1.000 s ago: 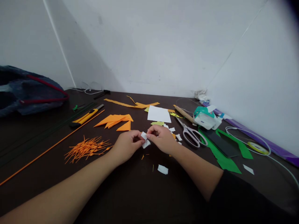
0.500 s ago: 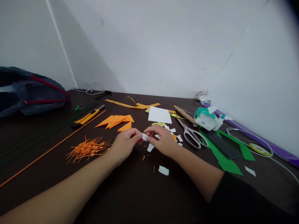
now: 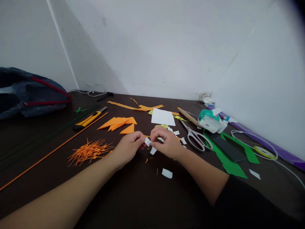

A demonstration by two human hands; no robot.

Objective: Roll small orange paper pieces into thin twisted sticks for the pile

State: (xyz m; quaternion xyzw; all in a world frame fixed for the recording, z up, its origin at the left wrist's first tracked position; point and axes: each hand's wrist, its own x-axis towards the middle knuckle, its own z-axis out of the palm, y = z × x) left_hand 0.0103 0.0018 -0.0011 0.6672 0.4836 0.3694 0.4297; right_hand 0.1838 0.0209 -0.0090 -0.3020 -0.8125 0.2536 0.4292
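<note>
Both hands meet over the middle of a dark table [image 3: 133, 197]. My left hand [image 3: 127, 147] and my right hand [image 3: 166, 143] each pinch one small white paper scrap [image 3: 147, 141] between fingertips, just above the tabletop. A second white scrap [image 3: 153, 150] lies right below them, and another white piece [image 3: 166, 173] lies nearer to me. Small white bits [image 3: 183, 140] are scattered beside my right hand.
Scissors [image 3: 195, 137], a white sheet [image 3: 163, 117], a tape dispenser [image 3: 209, 121] and green paper [image 3: 228, 159] lie to the right. Orange triangles [image 3: 120, 123], orange shreds [image 3: 89, 150], a yellow cutter [image 3: 89, 119] and a long orange stick [image 3: 52, 151] lie left. A dark bag [image 3: 28, 90] sits far left.
The larger white piece held a second ago has split: one scrap now lies on the table beneath the hands, and a smaller bit stays pinched between both hands.
</note>
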